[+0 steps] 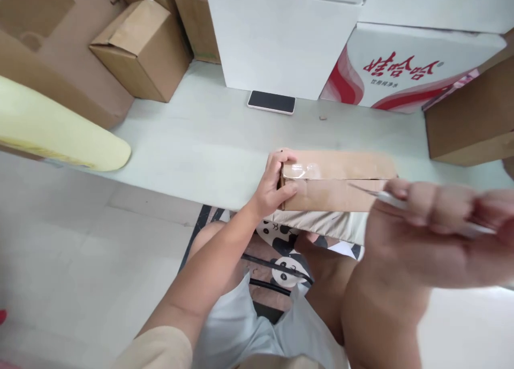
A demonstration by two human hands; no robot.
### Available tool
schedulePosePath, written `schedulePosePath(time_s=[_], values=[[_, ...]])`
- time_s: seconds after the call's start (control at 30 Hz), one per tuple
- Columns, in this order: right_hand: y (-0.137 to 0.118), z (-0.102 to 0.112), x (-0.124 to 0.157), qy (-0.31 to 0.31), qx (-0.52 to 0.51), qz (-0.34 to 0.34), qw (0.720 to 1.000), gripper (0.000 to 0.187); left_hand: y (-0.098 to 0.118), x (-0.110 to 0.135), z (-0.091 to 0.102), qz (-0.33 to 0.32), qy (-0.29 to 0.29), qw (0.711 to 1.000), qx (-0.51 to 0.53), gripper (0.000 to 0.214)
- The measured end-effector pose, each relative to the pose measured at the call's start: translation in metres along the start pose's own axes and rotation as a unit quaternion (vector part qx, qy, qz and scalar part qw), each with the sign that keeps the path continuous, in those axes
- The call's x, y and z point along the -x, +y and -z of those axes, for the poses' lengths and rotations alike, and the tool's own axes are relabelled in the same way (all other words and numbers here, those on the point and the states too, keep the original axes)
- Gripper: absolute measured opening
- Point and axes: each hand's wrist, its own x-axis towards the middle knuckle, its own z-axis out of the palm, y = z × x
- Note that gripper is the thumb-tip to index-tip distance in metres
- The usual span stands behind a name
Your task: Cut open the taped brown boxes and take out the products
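Head view, with our clock face centred on the carton (pixel 323 195) and twelve pointing away from us: what does our left hand (pixel 273 184) do?

We hold the carton by its nine o'clock end, the thumb on the side nearer us and the fingers over the far side, so that grip is closed on the cardboard.

And where does the carton lie?

At the near edge of our surface (pixel 180 144), its long seam running from nine to three, with glossy clear tape (pixel 305 171) at the nine o'clock end.

Our right hand (pixel 437 240)?

At four o'clock, its grip wrapped around a white-handled tool (pixel 391 200). The thin tip points toward nine, over the seam; we cannot tell whether it touches.

What stands around us?

We see a phone (pixel 271 102) at eleven, near a plain white box (pixel 285 42); a red-lettered box (pixel 405 72) at one; a brown box (pixel 469 117) at two; and a yellow roll (pixel 68 130) between nine and ten.
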Motion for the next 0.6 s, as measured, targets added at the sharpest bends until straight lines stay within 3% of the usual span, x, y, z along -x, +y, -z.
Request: schedulePosePath(time_s=[0.1,0.2,0.37,0.6], values=[[-0.01,-0.028,-0.002,0.119,-0.068,-0.036,0.99,0.053,-0.002,0.0,0.002,-0.011,-0.042,0.999,-0.017,0.057],[-0.006,-0.025,0.006,0.148,-0.06,-0.034,0.987,0.062,-0.004,-0.003,0.005,-0.022,-0.075,0.996,-0.032,0.061],[0.011,-0.011,0.024,0.095,0.033,0.006,0.995,0.066,-0.007,-0.006,0.008,-0.038,-0.111,0.992,-0.042,0.059],[0.01,-0.012,0.024,-0.023,0.072,-0.005,0.997,0.035,-0.005,-0.007,0.005,-0.005,-0.074,0.997,0.0,0.059]])
